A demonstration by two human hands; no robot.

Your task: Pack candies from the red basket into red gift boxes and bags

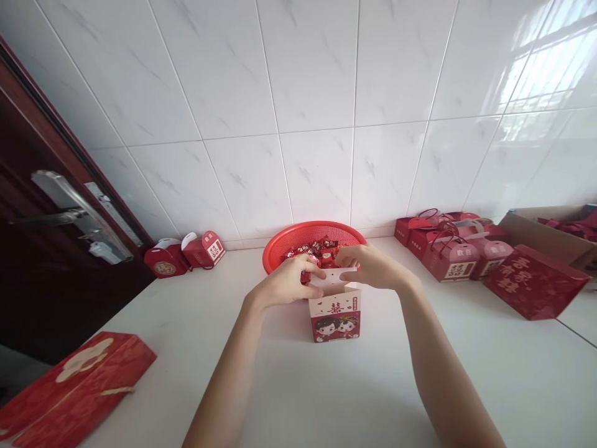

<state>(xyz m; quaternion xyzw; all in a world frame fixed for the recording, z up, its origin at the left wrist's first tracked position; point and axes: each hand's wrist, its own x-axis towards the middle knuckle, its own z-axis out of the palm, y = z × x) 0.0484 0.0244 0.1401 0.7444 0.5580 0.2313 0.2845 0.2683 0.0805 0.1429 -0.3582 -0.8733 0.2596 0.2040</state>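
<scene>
A small red and cream gift box (336,320) stands upright on the white tabletop, its top unfolded. Two cartoon faces and a red double-happiness character decorate its front. My left hand (293,280) grips the box at its upper left edge, thumb and fingers curled around the flap there. At the upper right, my right hand (368,266) pinches the raised back flap; some of its fingertips are hidden. Right behind the box is a red plastic basket (275,242) with red-wrapped candies (326,249) in it, partly covered by my hands.
Two small red boxes (204,250) sit by the wall at left. Several handled red boxes (451,258) are grouped at right, near a dark red box (536,283) and a cardboard carton (532,230). A red paper bag (88,386) lies front left, beside a door (28,249).
</scene>
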